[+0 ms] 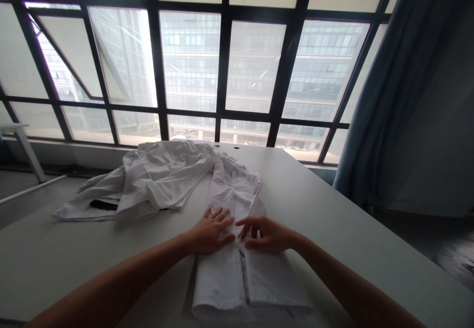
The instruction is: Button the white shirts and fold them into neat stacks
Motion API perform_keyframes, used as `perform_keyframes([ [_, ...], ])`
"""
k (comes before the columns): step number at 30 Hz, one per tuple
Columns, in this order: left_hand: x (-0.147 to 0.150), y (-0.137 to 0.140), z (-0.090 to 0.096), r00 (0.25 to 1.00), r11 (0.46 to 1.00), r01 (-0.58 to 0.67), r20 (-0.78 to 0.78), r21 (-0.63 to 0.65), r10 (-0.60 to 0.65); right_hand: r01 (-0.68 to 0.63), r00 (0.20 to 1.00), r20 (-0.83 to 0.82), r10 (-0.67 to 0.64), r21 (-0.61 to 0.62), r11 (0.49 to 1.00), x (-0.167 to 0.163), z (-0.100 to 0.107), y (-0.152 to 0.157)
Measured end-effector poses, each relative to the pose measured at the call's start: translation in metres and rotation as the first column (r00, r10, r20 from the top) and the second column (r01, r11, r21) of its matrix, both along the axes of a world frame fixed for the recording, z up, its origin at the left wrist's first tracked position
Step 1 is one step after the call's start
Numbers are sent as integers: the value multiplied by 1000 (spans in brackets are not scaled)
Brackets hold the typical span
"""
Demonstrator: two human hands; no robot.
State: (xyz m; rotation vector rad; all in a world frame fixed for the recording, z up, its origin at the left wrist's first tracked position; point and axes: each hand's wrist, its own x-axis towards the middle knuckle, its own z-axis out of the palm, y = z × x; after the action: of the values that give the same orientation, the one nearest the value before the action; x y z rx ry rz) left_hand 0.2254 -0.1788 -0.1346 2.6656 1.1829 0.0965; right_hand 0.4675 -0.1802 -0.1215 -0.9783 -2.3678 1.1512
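White garment (pixel 222 281) is laid lengthwise on the counter (pixel 318 229), directly in front of the person, with its near end at the bottom of the view and its far end extended toward the window (pixel 190 61). The near part is arranged in two flat, folded panels, side by side, separated by a narrow dark gap. The far part is loosely wrinkled.

The left hand (pixel 210 233) is placed palm down on the left panel. Its grip is spread: the fingers are fanned apart and pointed away from the person, and the thumb is directed toward the gap. The right hand (pixel 267 234) is positioned over the right panel, close beside the left hand. Its grip is parted: the forefinger is extended toward the left hand, the thumb is held below it with space between, and the other fingers are bent toward the cloth.

A second white garment (pixel 163 180) is heaped to the left of the first, toward the far end of the counter, and is met by it near that end. A black patch (pixel 103 204) is exposed at its left part. The window is divided by dark bars, and a blue curtain (pixel 381 106) is hung at the right.
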Motion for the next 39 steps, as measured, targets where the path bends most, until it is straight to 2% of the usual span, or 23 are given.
perform_keyframes([
  [4, 1, -4, 1, 999, 999, 32, -23, -19, -32, 16, 1000, 5, -17, 111, 994, 4, 1, 0],
  [12, -6, -29, 19, 994, 993, 113, -8, 42, -113, 44, 999, -24, -41, 181, 982, 3, -5, -2],
  [15, -6, -38, 16, 989, 987, 148, 2, 67, -148, 44, 999, -28, -39, 201, 979, 3, -10, -1],
  [19, 4, -42, 1, 988, 988, 153, -7, -4, -153, 40, 997, -81, -21, 236, 971, 4, -16, 2],
  [22, 9, -50, -3, 990, 988, 140, -1, -67, -140, 40, 996, -84, -21, 227, 973, 4, -15, 2],
  [25, 8, -63, 7, 990, 978, 135, -5, -157, -138, 15, 999, -38, -9, 181, 983, 3, -10, -3],
  [27, 5, -67, 23, 980, 957, 198, 20, -211, -198, -41, 999, -5, 41, 117, 992, 2, -6, -9],
  [30, 6, -48, 55, 930, 867, 344, 6, -360, -367, -168, 985, 34, 168, 1, 986, -2, -1, -17],
  [31, 10, -34, 66, 931, 850, 318, -31, -419, -363, -194, 980, 43, 195, -27, 981, -4, 0, -20],
  [32, 17, -19, 75, 957, 858, 224, -62, -461, -283, -206, 977, 52, 209, -48, 977, -6, 1, -22],
  [34, 39, 14, 86, 998, 908, -20, -58, -418, -4, -194, 978, 70, 198, -54, 979, -10, 3, -26],
  [37, 83, 56, 87, 987, 955, -129, 54, -269, 148, -160, 983, 93, 157, 27, 987, -16, 2, -29],
  [39, 110, 73, 81, 980, 976, -160, 93, -147, 175, -150, 984, 109, 140, 93, 984, -20, 0, -30],
])
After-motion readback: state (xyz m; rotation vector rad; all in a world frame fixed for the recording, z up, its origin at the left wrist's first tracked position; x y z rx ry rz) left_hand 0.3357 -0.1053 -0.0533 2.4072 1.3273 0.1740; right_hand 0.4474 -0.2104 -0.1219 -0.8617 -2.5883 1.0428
